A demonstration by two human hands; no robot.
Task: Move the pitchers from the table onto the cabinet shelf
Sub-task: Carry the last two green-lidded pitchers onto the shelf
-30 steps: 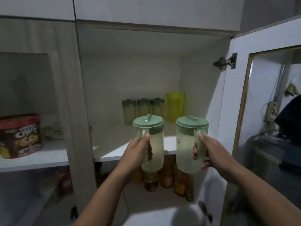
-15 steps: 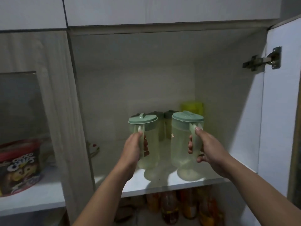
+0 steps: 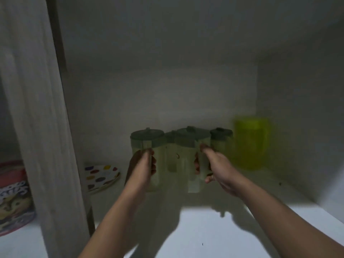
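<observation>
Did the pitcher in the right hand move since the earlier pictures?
Yes. The right pitcher went deeper into the cabinet: earlier it was by the shelf's front edge, now it is near the yellow container at the back.

Dim, blurry view; arm shadows darken the shelf [image 3: 242,229].

Two pale-green lidded pitchers [image 3: 147,146] [image 3: 188,146] upright, side by side, deep on cabinet shelf [image 3: 204,229].

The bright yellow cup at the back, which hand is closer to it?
The right hand. It holds a pitcher just left of the yellow cup. The left hand grips the other pitcher, farther left.
</observation>
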